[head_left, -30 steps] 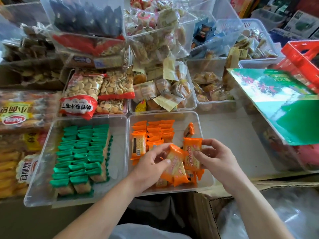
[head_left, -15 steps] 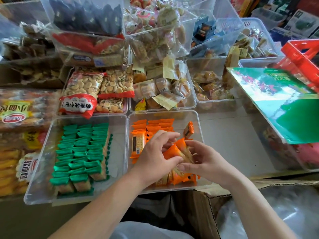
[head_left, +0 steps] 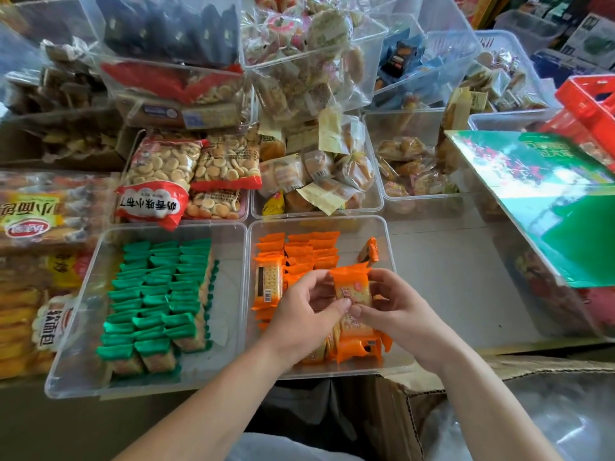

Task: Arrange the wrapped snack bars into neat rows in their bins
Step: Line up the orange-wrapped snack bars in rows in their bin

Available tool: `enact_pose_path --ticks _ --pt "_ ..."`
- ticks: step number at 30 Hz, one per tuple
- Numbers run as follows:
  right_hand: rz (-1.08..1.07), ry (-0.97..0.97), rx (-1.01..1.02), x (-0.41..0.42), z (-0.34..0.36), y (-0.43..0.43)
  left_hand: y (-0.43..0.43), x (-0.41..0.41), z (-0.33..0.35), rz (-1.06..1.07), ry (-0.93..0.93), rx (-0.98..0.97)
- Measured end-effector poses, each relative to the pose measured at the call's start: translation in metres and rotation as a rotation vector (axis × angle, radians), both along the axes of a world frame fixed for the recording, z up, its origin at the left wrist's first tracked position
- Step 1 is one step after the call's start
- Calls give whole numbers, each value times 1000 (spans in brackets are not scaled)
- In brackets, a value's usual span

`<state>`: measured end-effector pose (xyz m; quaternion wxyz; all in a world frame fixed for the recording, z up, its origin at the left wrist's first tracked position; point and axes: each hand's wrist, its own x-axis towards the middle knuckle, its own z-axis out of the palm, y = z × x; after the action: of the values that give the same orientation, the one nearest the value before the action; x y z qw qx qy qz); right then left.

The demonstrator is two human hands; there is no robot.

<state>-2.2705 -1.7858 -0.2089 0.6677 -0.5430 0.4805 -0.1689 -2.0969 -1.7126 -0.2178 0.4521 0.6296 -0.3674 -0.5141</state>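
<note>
**Q:** Why both hands on one bar?

**A:** The left hand [head_left: 306, 314] and right hand [head_left: 399, 311] pinch an orange-wrapped bar [head_left: 352, 287] between their fingertips over the middle of the clear bin [head_left: 351, 242]. They are likely squaring it for the orange rows [head_left: 299, 251] at the bin's far-left corner. Loose bars [head_left: 356, 347] heap at its near edge.

**Q:** And around it?

**A:** A bin of green bars [head_left: 159, 294] sits just beside it on the left, on a grey shelf [head_left: 449, 277] crowded with snack tubs. A cardboard box [head_left: 409, 420] stands below.

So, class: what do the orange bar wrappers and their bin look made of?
Orange wrapper: likely thin plastic film, glossy, with crimped ends. Bin: apparently clear rigid plastic; contents show through its smooth walls.
</note>
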Motion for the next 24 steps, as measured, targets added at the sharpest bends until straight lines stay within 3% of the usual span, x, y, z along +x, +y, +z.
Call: enact_pose_path --ticks 4,10,18,24 --pt "155 35 -8 -2 1 -13 -1 13 -3 72 31 54" --pt "151 510 -383 11 -23 -71 2 58 -8 124 -227 84" --pt "793 891 -380 61 -92 -92 10 63 -18 161 -233 154" --pt "969 1062 -456 71 -111 -101 14 68 -22 173 -185 169"
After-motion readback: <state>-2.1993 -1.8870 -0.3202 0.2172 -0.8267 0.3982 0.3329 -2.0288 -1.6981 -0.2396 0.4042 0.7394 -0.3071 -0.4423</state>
